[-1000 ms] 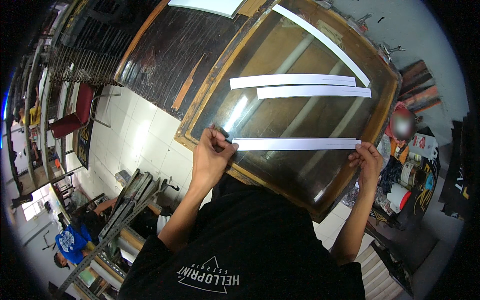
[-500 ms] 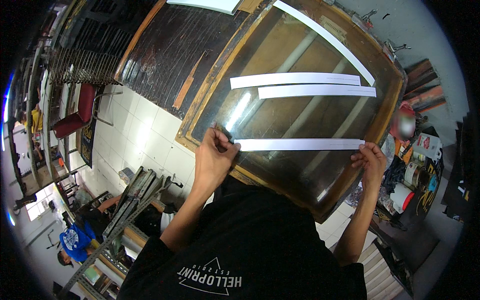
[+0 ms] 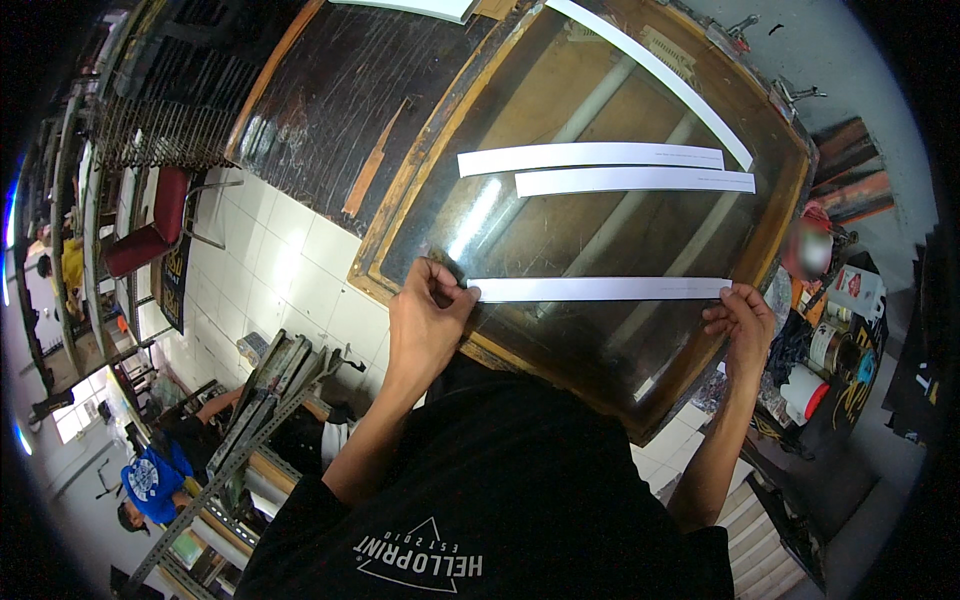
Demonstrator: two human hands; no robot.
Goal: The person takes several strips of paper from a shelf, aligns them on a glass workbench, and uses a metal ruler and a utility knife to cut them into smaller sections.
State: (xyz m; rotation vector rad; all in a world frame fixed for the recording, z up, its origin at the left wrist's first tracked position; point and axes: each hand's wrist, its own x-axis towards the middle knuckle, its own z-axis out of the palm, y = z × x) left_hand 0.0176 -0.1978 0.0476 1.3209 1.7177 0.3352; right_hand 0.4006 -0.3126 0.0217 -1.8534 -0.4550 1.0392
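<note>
So the biggest thing in front of us is the glass-topped table (image 3: 545,240) with its worn wooden frame, tilted a bit in our view. Next size down is the scratched dark board (image 3: 320,110) to the left of it, with some white sheets (image 3: 415,8) at its far end, cut off by the edge of the picture.

Then the long white strips. 3 are down on the glass with no hand on them: the far strip (image 3: 660,72) runs diagonally along the far right side (the bend is probably just the lens), and the upper middle strip (image 3: 590,156) and lower middle strip (image 3: 636,180) lie right alongside each other. We can't tell if those 2 overlap.

Strip number 4, the near strip (image 3: 600,290), is stretched left to right over the near part of the glass. Our left hand (image 3: 430,320) has its left end in a narrow pinch, and our right hand (image 3: 742,320) pinches the right end. Flat on the glass or slightly lifted? Can't tell.

Progress check: we'd call 3 set down and 1 not yet let go. Whether the white sheets count as more to do, no idea.
</note>
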